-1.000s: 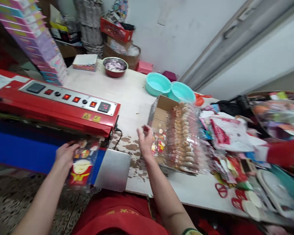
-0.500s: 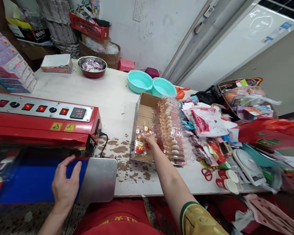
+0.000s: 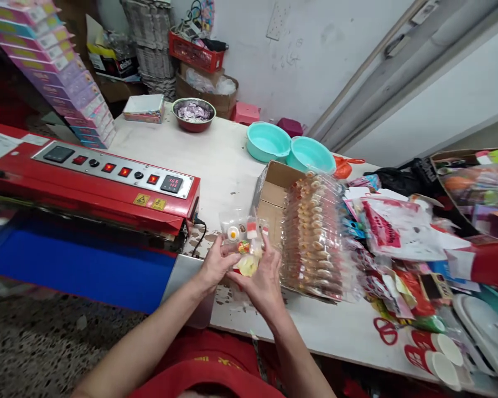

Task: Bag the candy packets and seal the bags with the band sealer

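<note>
A clear plastic packet (image 3: 245, 247) holds several small food-shaped pieces, among them one like a fried egg. My left hand (image 3: 216, 266) grips its left side, thumb across the front. On the other side my right hand (image 3: 267, 273) holds the lower right part, fingers behind it. The packet is held up over the table between the sealing machine and an open cardboard box (image 3: 273, 194). Inside that box a row of similar filled packets (image 3: 315, 237) stands packed along the right side. My fingers partly cover the packet's lower end.
A red sealing machine (image 3: 149, 205) with a blue belt (image 3: 83, 273) and a metal end plate (image 3: 182, 284) is at left. Turquoise basins (image 3: 269, 142) stand behind the box. Red scissors (image 3: 385, 331), paper cups (image 3: 434, 359) and piled packaging (image 3: 394, 226) lie at right.
The packet has come out of the box in my right hand. My left hand has moved right from above the belt and now holds it too. The view has turned left.
</note>
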`<control>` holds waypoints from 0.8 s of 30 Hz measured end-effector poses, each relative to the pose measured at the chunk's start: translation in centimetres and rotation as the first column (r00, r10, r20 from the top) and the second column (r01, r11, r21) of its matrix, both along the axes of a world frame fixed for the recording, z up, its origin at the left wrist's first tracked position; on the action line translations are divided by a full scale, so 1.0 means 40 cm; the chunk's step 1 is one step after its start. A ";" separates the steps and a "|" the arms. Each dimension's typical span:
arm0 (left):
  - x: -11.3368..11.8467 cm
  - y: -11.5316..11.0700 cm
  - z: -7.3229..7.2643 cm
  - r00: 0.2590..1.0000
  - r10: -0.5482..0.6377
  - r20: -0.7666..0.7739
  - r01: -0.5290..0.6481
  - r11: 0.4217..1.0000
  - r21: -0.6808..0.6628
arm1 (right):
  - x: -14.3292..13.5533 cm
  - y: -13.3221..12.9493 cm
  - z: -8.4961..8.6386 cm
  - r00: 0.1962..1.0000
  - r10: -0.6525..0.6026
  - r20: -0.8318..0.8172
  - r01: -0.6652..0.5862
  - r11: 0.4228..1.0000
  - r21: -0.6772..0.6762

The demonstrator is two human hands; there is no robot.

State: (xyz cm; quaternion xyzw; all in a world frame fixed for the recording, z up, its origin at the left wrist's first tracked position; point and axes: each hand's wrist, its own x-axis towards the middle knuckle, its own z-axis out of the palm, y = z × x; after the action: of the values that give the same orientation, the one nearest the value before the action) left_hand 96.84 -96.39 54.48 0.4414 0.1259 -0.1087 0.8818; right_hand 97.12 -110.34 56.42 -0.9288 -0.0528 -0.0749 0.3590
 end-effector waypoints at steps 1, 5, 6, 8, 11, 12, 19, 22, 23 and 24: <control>-0.013 0.019 0.000 1.000 -0.025 -0.009 0.025 1.000 0.009 | 0.009 -0.007 0.006 0.999 0.028 -0.027 -0.025 0.995 0.096; -0.104 0.115 -0.011 0.981 -0.181 -0.065 0.186 0.980 0.073 | 0.098 -0.025 0.040 0.907 0.345 -0.240 -0.203 0.859 0.469; -0.126 0.135 -0.013 0.975 -0.212 -0.074 0.217 0.974 0.070 | 0.118 -0.020 0.045 0.829 0.475 -0.295 -0.272 0.804 0.529; -0.159 0.167 -0.014 0.968 -0.232 -0.097 0.236 0.971 0.035 | 0.140 0.004 0.041 0.679 0.631 -0.375 -0.329 0.719 0.612; -0.170 0.195 -0.012 0.978 -0.116 -0.175 0.117 0.993 -0.005 | 0.127 0.061 0.009 0.643 0.620 -0.451 -0.235 0.719 0.654; -0.165 0.201 -0.012 0.978 -0.037 -0.205 0.040 0.999 0.011 | 0.114 0.080 -0.005 0.652 0.598 -0.466 -0.198 0.728 0.657; -0.103 0.216 -0.056 0.869 0.386 -0.311 -0.326 0.918 0.228 | 0.038 0.165 -0.074 0.746 0.467 -0.475 -0.038 0.742 0.669; -0.095 0.227 -0.079 0.834 0.484 -0.267 -0.415 0.867 0.275 | 0.033 0.187 -0.097 0.769 0.417 -0.484 0.055 0.711 0.701; -0.095 0.236 -0.085 0.825 0.498 -0.266 -0.426 0.859 0.284 | 0.038 0.196 -0.107 0.769 0.409 -0.491 0.087 0.694 0.714; -0.097 0.249 -0.089 0.819 0.503 -0.277 -0.428 0.856 0.290 | 0.045 0.208 -0.119 0.766 0.404 -0.500 0.117 0.677 0.727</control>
State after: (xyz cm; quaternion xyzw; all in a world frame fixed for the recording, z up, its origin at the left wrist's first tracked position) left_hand 92.95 -86.41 50.93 0.4637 0.3929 0.0503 0.7925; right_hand 98.93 -102.02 51.66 -0.6722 0.0252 0.2533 0.6952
